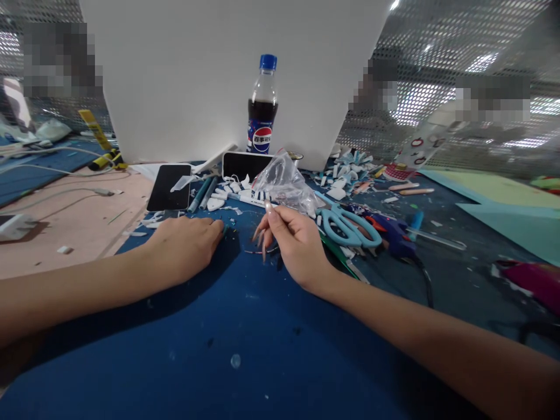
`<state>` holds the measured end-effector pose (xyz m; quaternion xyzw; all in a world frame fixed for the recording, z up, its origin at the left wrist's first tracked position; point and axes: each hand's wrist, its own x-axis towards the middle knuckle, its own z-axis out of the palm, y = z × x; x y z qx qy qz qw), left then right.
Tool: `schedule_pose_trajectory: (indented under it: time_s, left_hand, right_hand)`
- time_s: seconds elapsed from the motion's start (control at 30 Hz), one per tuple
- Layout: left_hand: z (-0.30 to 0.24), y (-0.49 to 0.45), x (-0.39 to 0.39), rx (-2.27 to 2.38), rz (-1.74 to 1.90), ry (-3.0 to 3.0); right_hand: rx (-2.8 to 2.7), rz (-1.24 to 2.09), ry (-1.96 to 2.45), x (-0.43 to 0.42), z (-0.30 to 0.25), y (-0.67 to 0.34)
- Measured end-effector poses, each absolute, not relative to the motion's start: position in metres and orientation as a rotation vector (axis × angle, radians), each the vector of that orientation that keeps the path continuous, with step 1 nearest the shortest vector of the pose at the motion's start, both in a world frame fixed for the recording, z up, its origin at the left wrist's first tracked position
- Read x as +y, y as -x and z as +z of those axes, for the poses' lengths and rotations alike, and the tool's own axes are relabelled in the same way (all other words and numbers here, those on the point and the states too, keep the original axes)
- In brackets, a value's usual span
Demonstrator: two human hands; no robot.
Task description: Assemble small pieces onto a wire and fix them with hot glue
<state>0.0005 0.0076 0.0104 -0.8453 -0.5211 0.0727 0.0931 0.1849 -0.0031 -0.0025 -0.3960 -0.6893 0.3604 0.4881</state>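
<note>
My left hand [186, 242] rests on the blue mat [245, 332], back upward, its fingers bent together and their tips out of sight. Whatever may be under them is hidden. To its right, my right hand [301, 242] hangs just over the mat with thumb and forefinger pressed together and the other fingers pointing down. Anything in that pinch is too small to make out. Beyond the right hand lie a clear plastic bag [284, 181] and a white marker-like stick [249, 199]. Light blue scissors [345, 224] lie just right of it.
A cola bottle [262, 111] stands against a white board [184, 76]. Two dark-screened phones, one flat [170, 186] and one propped [245, 165], lie before it. Paper scraps [347, 172] are heaped behind the scissors. A blue glue gun [396, 233] with a cord lies at right.
</note>
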Motion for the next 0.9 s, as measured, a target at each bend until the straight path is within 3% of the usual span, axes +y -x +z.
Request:
schedule_pose_trajectory:
  time_s: [0.23, 0.37, 0.57, 0.77, 0.9]
  left_hand:
    - [0.014, 0.001, 0.008, -1.449, 0.235, 2.579]
    - [0.014, -0.001, -0.001, -1.529, -0.244, 2.642]
    - [0.013, -0.004, -0.008, -1.78, -1.242, 2.998]
    - [0.004, -0.007, 0.004, -2.076, -1.642, 3.247]
    - [-0.001, -0.005, 0.016, -2.218, -2.09, 2.822]
  right_hand:
    - [-1.653, 0.855, 0.981, -0.004, 0.0, -0.186]
    - [-1.637, 0.781, 0.992, -0.005, -0.001, -0.186]
    - [-1.612, 0.681, 0.983, -0.005, -0.002, -0.186]
    - [-1.657, 0.629, 0.963, -0.008, 0.0, -0.185]
    - [-1.755, 0.523, 0.922, -0.012, -0.001, -0.186]
